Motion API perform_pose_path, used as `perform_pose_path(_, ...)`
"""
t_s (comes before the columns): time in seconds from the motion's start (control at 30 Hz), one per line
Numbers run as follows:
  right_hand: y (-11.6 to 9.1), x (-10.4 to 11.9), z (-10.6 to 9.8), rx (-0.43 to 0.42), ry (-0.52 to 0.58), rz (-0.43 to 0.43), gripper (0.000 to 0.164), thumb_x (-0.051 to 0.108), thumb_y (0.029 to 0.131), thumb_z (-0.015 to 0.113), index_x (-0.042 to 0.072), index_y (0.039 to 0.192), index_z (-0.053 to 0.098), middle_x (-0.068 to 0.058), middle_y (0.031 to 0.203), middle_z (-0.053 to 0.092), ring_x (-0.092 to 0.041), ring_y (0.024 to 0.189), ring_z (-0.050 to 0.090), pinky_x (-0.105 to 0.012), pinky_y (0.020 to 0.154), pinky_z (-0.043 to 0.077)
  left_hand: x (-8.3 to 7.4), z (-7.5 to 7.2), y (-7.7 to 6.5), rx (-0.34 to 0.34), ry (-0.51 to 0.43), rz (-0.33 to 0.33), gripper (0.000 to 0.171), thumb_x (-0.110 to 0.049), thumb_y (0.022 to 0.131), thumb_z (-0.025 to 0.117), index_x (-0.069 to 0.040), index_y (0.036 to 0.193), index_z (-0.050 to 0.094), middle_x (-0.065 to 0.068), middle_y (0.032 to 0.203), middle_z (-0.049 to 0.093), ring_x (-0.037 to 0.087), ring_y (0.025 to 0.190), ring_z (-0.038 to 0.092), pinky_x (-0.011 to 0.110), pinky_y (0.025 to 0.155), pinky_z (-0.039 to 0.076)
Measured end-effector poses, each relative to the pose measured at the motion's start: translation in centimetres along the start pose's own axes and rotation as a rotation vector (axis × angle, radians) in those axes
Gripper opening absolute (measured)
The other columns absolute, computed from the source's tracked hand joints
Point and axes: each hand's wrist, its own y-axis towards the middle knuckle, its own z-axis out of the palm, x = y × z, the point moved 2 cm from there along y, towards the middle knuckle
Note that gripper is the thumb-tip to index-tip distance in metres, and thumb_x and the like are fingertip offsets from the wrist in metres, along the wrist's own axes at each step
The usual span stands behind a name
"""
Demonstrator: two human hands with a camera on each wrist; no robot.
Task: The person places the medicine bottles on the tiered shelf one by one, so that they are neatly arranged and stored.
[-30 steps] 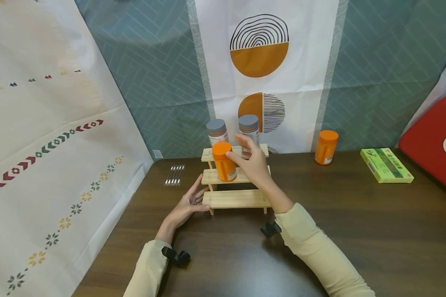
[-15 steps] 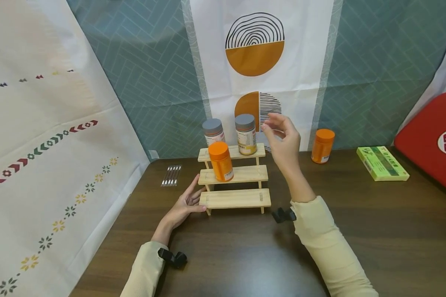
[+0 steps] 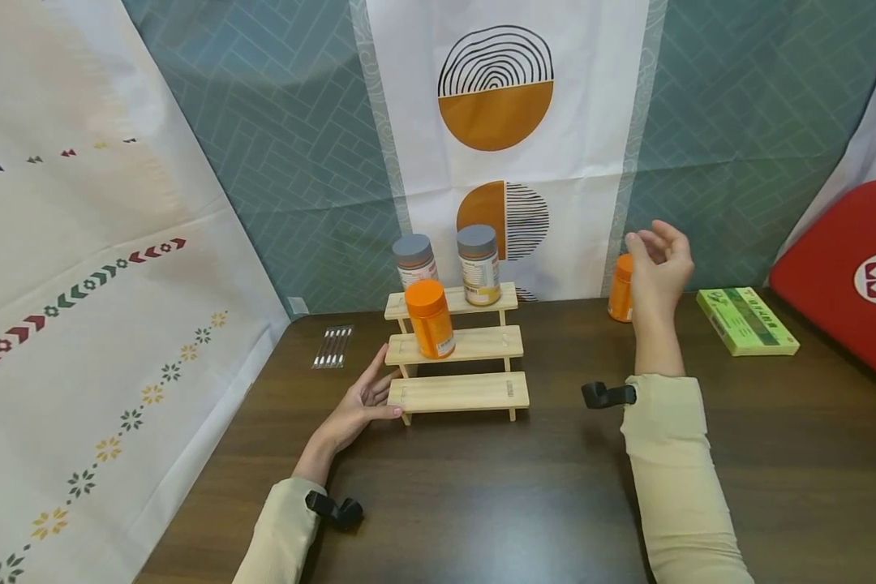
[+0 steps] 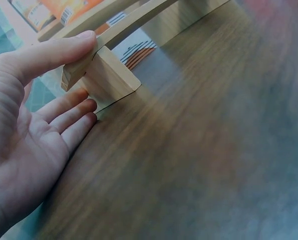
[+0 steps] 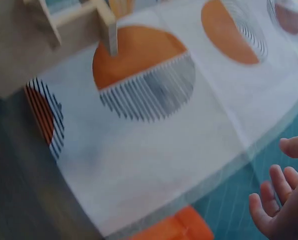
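A three-step wooden display rack (image 3: 458,392) stands on the table. My left hand (image 3: 358,412) is at its left side, thumb resting on the front step's end and fairly straight fingers beside the leg, as the left wrist view shows. On the middle step stands an orange bottle (image 3: 431,320) with an orange cap. Two grey-capped bottles, one left (image 3: 414,259) and one right (image 3: 479,266), stand on the top step. My right hand (image 3: 660,264), loosely bent and holding nothing, is raised by a second orange bottle (image 3: 620,290) at the table's back, partly covering it.
A green and yellow box (image 3: 748,321) lies at the back right, beside a red case (image 3: 847,284) with a white emblem. Left of the rack is a packet of cotton swabs (image 3: 332,347). A patterned cloth (image 3: 584,97) hangs behind the table.
My right hand has left the orange bottle on the middle step and moved right, past the rack, to the other orange bottle. My left hand stays at the rack.
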Motion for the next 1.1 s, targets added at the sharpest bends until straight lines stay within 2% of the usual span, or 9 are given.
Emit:
perform_pose_path(0.17,1.0,-1.3,-1.2,-0.036,-0.017,0.066,0.044,0.016,0.091,0.068,0.014,0.132,0.054,0.012,0.108,0.053,-0.006,0.106,0.045,-0.024,0.098,0.038,0.0,0.0,-0.1,0.000,-0.001,-0.003,0.112,-0.002,0.084,0.072,-0.029,0.158,-0.007,0.023,0.162,0.012,0.043,0.148,0.020,0.025,0.103,0.046)
perform_pose_path(0.3,1.6,-2.3,-1.9,-0.045,-0.106,0.102,0.048,0.019,0.091,0.067,0.017,0.136,0.052,0.007,0.129,0.050,-0.007,0.116,0.039,-0.024,0.100,0.036,0.0,0.0,-0.1,0.000,-0.001,-0.010,0.112,-0.003,0.084,0.073,-0.028,0.158,-0.008,0.023,0.162,0.012,0.044,0.147,0.021,0.026,0.103,0.046)
perform_pose_path(0.47,2.1,-3.3,-2.4,0.015,-0.216,0.129,0.057,0.026,0.094,0.063,0.025,0.147,0.043,-0.001,0.156,0.032,-0.015,0.140,0.029,-0.027,0.112,0.033,0.0,-0.1,-0.1,-0.001,0.002,-0.002,0.111,-0.004,0.084,0.073,-0.027,0.158,-0.008,0.023,0.162,0.012,0.045,0.147,0.020,0.027,0.105,0.046)
perform_pose_path(0.53,2.3,-3.9,-2.4,0.061,-0.248,0.150,0.060,0.028,0.095,0.061,0.030,0.150,0.037,0.002,0.161,0.023,-0.017,0.148,0.020,-0.031,0.119,0.028,0.0,-0.1,-0.1,0.002,0.005,0.000,0.111,-0.003,0.085,0.072,-0.027,0.158,-0.008,0.023,0.162,0.012,0.045,0.147,0.020,0.029,0.105,0.045)
perform_pose_path(0.63,2.5,-4.9,-2.5,0.136,-0.270,0.163,0.065,0.031,0.095,0.061,0.032,0.153,0.031,0.006,0.164,0.015,-0.017,0.153,0.009,-0.036,0.124,0.017,0.0,-0.1,-0.1,0.002,0.017,-0.008,0.111,-0.003,0.085,0.072,-0.028,0.158,-0.008,0.023,0.162,0.013,0.045,0.147,0.022,0.035,0.108,0.044)
perform_pose_path(0.73,2.6,-5.8,-2.4,0.190,-0.256,0.185,0.069,0.031,0.096,0.060,0.031,0.155,0.026,0.009,0.165,0.012,-0.013,0.154,0.004,-0.035,0.125,0.011,0.0,-0.1,-0.1,-0.003,0.022,-0.019,0.110,-0.005,0.084,0.073,-0.034,0.157,-0.005,0.022,0.162,0.013,0.044,0.147,0.022,0.040,0.110,0.041)
perform_pose_path(0.87,2.6,-6.7,-2.6,0.211,-0.252,0.206,0.070,0.027,0.096,0.060,0.028,0.156,0.024,0.007,0.165,0.013,-0.013,0.154,0.007,-0.034,0.125,0.012,-0.1,0.0,0.0,-0.004,0.016,-0.021,0.110,-0.005,0.084,0.074,-0.039,0.157,-0.001,0.021,0.163,0.013,0.043,0.148,0.021,0.039,0.110,0.041)
perform_pose_path(1.1,2.8,-7.6,-2.7,0.198,-0.312,0.188,0.066,0.024,0.096,0.061,0.032,0.153,0.030,0.006,0.164,0.021,-0.016,0.152,0.018,-0.039,0.124,0.017,0.0,-0.1,0.0,-0.005,0.011,-0.013,0.110,-0.003,0.084,0.072,-0.031,0.158,-0.005,0.021,0.163,0.013,0.043,0.147,0.022,0.034,0.108,0.044)
